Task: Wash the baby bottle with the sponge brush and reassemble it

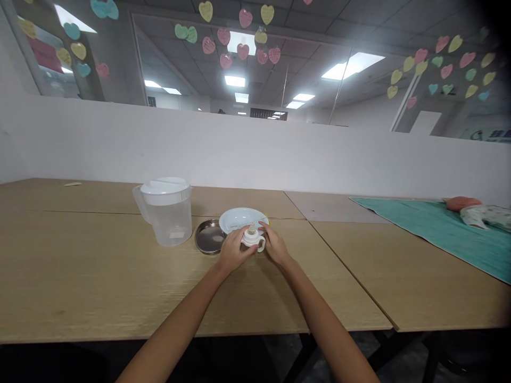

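Observation:
A white baby bottle top [250, 236] with a pale teat and a looped side handle is between my hands, just in front of a white bowl. My left hand [233, 250] grips it from the left, thumb along the near side and fingers behind. On the right, my right hand [275, 246] curls its fingers around the far side, close to the teat, with the handle loop beside its palm. Whatever lies below the top is mostly hidden. The white bowl [229, 219] sits behind my hands, holding something clear that I cannot make out.
Left of my hands lie a round metal dish [209, 238] and a clear lidded pitcher [171, 215]. A green cloth [415, 218] covers the table's right side, with a doll-like item [479, 213] on it. A white wall [239, 151] rises behind the wooden table [99, 276].

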Tool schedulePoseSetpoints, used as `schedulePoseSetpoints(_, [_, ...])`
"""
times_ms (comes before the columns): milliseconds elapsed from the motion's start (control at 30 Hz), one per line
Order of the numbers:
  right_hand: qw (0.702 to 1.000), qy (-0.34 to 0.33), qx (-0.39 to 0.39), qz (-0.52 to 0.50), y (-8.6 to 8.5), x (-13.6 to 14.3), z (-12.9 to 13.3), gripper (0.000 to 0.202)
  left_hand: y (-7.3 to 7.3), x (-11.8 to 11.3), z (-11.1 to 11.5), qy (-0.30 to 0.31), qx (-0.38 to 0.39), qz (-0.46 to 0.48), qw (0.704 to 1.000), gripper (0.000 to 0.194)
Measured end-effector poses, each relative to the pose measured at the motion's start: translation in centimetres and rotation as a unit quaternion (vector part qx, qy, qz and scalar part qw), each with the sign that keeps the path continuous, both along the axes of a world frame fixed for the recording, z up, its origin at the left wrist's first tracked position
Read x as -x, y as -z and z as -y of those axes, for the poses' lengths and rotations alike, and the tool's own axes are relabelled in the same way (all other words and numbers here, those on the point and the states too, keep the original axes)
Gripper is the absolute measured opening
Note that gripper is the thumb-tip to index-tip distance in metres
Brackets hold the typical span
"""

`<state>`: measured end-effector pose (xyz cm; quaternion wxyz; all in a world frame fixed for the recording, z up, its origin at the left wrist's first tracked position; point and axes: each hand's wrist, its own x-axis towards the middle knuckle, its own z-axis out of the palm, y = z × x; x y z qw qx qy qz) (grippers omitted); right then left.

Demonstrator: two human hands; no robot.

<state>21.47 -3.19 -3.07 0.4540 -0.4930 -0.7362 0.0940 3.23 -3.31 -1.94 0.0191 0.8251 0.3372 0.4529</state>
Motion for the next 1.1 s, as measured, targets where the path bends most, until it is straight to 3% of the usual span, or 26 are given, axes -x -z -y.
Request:
schedulePoseSetpoints(133, [0.997,0.02,-0.055,-0.057,-0.5,0.2,0.4,0.036,0.0,0.0,-0.1,0.001,-0.004,0.001,1.0,0.054])
schedulePoseSetpoints(233, [0.995,-0.012,-0.059,-0.081,-1.2,0.7,1.2,0.034,0.1,0.1,-0.1,0.003,0.002,-0.002,1.0,0.056])
schedulePoseSetpoints(333, [0.995,-0.045,-0.062,-0.072,-1.5,1.6,1.8,0.031,0.2,0.1,-0.1,-0.001,0.009,-0.011,1.0,0.068])
schedulePoseSetpoints(467, [0.994,-0.021,-0.063,-0.086,-1.1,2.6,1.7,0.038,0.5,0.0,-0.1,-0.017,0.031,0.01,0.999,0.082])
schedulePoseSetpoints(767, [0.985,-0.054,0.01,-0.166,-1.6,2.5,1.5,0.036,0.7,-0.4,0.0,0.0,0.05,0.031,0.998,0.07])
schedulePoseSetpoints(1100, [0.976,-0.137,0.011,-0.172,-2.2,2.0,1.3,0.03,0.4,-0.4,0.1,0.006,0.044,0.027,0.999,0.071])
